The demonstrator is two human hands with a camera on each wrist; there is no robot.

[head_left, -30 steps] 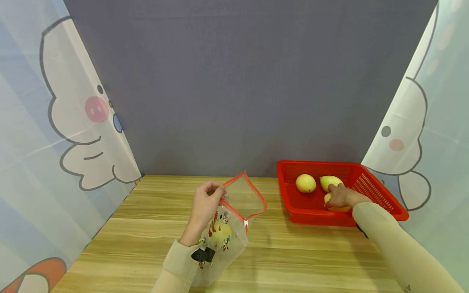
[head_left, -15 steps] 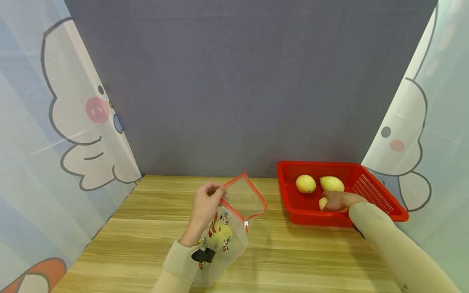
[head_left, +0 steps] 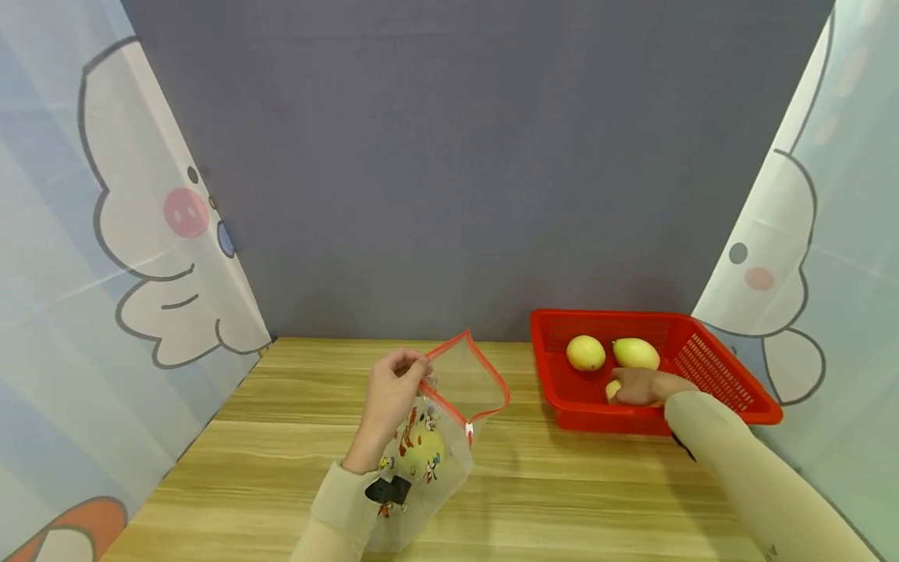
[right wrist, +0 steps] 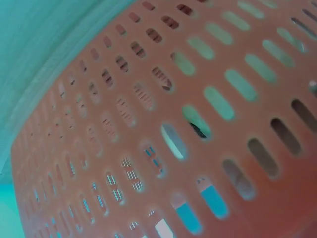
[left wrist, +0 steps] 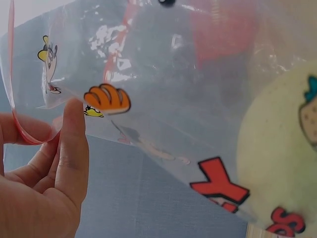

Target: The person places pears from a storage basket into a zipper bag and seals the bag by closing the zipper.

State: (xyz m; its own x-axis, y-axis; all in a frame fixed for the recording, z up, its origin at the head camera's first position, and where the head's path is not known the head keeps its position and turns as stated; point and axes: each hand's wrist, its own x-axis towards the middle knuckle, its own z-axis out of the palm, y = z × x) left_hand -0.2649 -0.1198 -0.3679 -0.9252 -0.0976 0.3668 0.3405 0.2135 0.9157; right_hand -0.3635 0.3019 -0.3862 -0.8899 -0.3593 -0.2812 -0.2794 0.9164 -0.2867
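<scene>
Shifted slightly left, my right hand (head_left: 637,386) grips a pale-yellow, mostly hidden fruit (head_left: 613,390) beneath it in the red basket (head_left: 611,420). To its left, my left hand (head_left: 389,394) pinches a clear, cartoon-printed bag (head_left: 453,464) above the wood-grain table (head_left: 562,499), grey backdrop (head_left: 456,195) beyond.

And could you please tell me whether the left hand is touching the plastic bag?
Touching. The left wrist view shows it plainly: the left hand pinches the plastic bag at its red-edged mouth.
</scene>
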